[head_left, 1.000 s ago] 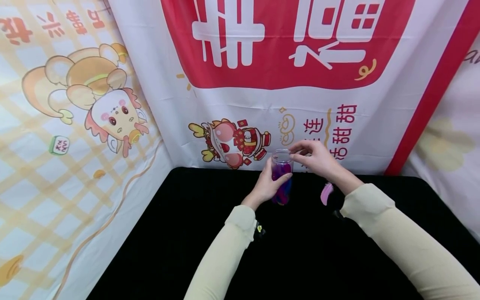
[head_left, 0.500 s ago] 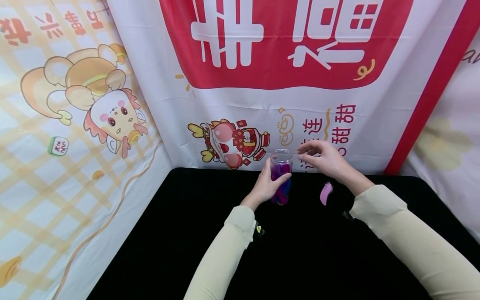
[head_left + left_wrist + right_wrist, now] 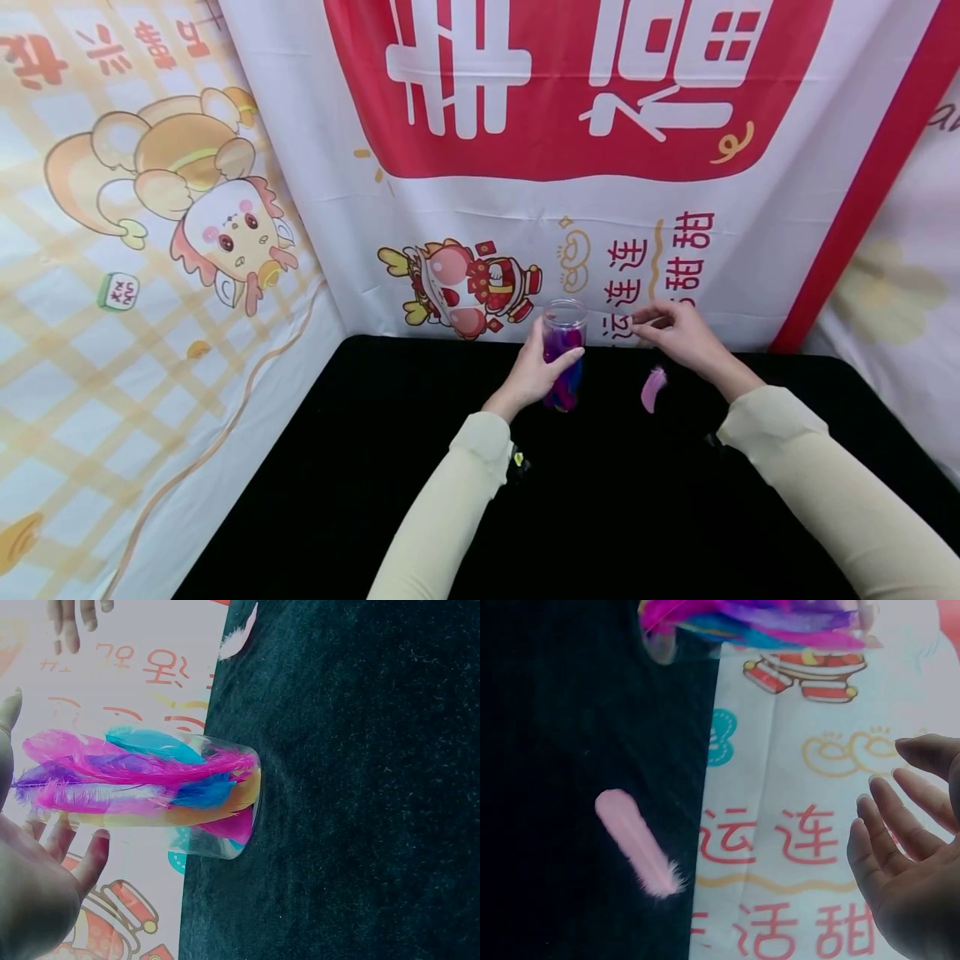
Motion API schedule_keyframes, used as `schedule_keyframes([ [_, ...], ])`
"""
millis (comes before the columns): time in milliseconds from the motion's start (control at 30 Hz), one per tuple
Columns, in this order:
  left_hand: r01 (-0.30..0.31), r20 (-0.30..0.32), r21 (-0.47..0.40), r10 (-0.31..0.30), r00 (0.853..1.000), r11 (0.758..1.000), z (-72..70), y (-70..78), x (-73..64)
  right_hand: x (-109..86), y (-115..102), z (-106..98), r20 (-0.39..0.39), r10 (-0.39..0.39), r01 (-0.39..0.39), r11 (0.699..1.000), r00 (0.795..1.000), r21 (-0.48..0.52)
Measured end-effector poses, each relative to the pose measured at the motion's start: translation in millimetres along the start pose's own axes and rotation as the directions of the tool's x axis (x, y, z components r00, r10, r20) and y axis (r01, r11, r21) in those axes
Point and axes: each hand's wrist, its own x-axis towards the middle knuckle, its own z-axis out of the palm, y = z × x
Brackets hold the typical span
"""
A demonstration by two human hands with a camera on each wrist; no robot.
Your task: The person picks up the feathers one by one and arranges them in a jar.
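Note:
My left hand (image 3: 534, 369) grips a clear glass jar (image 3: 566, 313) near the table's far edge, thumb on one side and fingers on the other. Pink, purple, blue and yellow feathers (image 3: 150, 776) fill the jar, as the left wrist view shows. To the right of the jar, my right hand (image 3: 681, 332) hovers with loosely bent fingers and nothing between them. Below that hand a single pink feather (image 3: 653, 389) lies on the black tabletop; in the right wrist view this pink feather (image 3: 637, 844) lies well apart from the fingers.
A black cloth-covered table (image 3: 600, 517) spreads in front of me. Behind it hangs a white and red printed banner (image 3: 465, 200), close to the jar. A yellow checked printed sheet (image 3: 150, 350) walls the left side, and a pale sheet (image 3: 900, 333) the right.
My right hand has moved away from the jar's mouth, to the right and slightly down, toward the pink feather. The left hand and the jar have stayed in place.

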Motion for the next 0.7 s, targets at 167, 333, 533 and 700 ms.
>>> schedule_keyframes([
  [167,0.005,0.005,-0.003,-0.005,1.0,1.0,-0.4,-0.3,-0.7,-2.6,17.4,0.1,-0.013,0.005,-0.005,1.0,1.0,-0.019],
  [333,0.006,0.001,-0.004,-0.006,1.0,1.0,-0.3,-0.1,-1.5,-6.1,38.7,4.7,-0.054,0.022,-0.024,0.999,0.998,-0.035],
  [533,0.002,0.012,-0.012,-0.002,1.0,1.0,0.0,0.3,-0.9,-9.7,62.6,5.9,-0.075,0.064,-0.069,0.995,0.995,-0.069],
  [700,0.005,0.012,-0.014,-0.005,1.0,1.0,-0.5,0.9,-1.0,-12.7,78.5,5.6,-0.078,0.105,-0.112,0.99,0.991,-0.089],
])
